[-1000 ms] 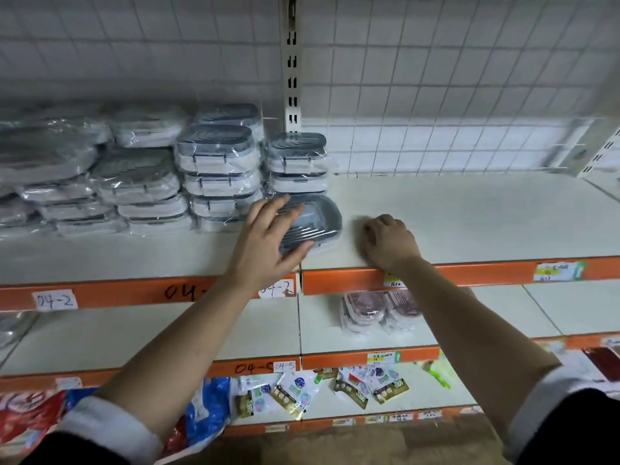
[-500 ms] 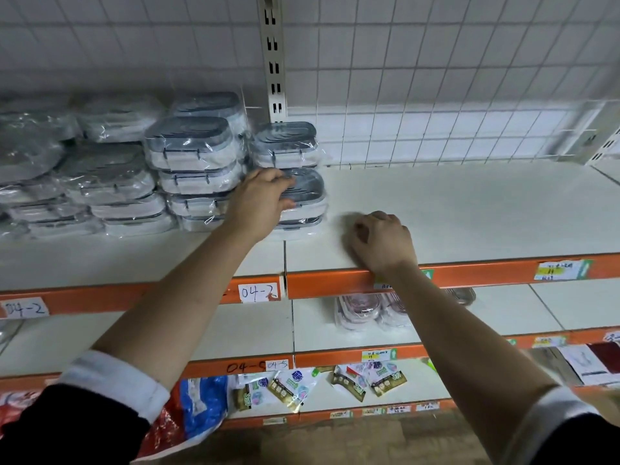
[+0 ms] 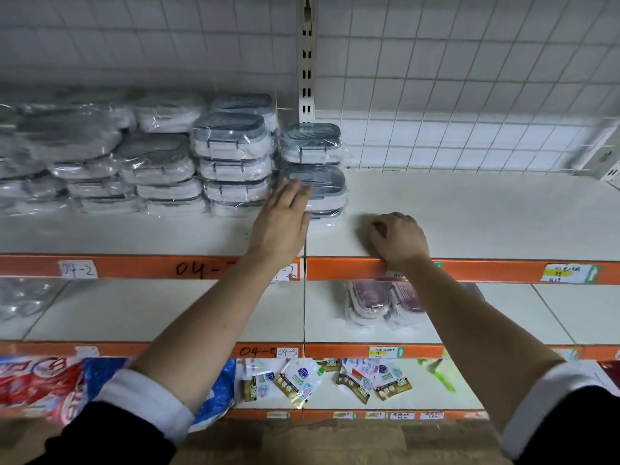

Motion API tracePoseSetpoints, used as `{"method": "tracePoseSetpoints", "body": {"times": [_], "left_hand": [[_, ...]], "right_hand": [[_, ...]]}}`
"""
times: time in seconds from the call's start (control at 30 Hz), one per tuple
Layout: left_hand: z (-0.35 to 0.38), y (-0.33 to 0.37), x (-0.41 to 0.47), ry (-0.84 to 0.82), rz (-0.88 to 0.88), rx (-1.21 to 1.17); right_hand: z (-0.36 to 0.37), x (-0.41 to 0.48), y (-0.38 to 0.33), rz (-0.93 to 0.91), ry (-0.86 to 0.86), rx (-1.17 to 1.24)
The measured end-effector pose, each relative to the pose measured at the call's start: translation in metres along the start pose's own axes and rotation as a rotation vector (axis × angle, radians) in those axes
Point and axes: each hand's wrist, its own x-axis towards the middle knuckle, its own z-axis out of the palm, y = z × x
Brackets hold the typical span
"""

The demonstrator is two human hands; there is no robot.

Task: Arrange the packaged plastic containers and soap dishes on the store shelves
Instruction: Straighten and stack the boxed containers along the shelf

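Touching the grey-lidded soap dish (image 3: 317, 182) with the straight, motion-blurred fingers of the left hand (image 3: 281, 223); palm released, nothing clasped. Sits just beyond those fingertips in the rightmost stack (image 3: 312, 142), below its top dish, at the join of the two bays of the top shelf (image 3: 469, 213), with taller piles of wrapped containers (image 3: 231, 156) touching it on the left. Leaning on the shelf's front edge with the right hand (image 3: 399, 236), clenched on nothing, just right of the dish and apart from it. Below, on the orange strip (image 3: 151, 268): "04-2" on a white tag (image 3: 78, 270), then a handwritten "04-" cut off by the forearm; one shelf down, "04-5" written twice. Yellow price label (image 3: 567, 273) too small to read. Half a second back, curled round that dish while seating it; a second back, spread over it at the shelf front. No shift in the right fist.
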Motion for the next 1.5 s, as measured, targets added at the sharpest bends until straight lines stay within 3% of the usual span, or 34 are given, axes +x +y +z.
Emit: {"method": "tracePoseSetpoints", "body": {"times": [0.27, 0.5, 0.77, 1.07, 1.5], "left_hand": [[-0.032, -0.023, -0.087, -0.074, -0.006, 0.043], [-0.051, -0.054, -0.176, -0.041, 0.043, 0.001], [-0.007, -0.103, -0.233, -0.239, -0.069, -0.02], [0.102, -0.174, -0.241, -0.43, -0.21, -0.012], [0.248, -0.273, -0.159, -0.478, -0.339, -0.012]], "right_hand": [[0.007, -0.057, -0.024, -0.189, 0.182, 0.059], [0.035, -0.138, -0.065, -0.229, 0.324, 0.101], [0.117, -0.183, -0.082, -0.153, 0.113, 0.141], [0.232, -0.134, -0.071, -0.173, -0.141, 0.086], [0.342, 0.017, -0.091, -0.31, -0.087, -0.042]]}}
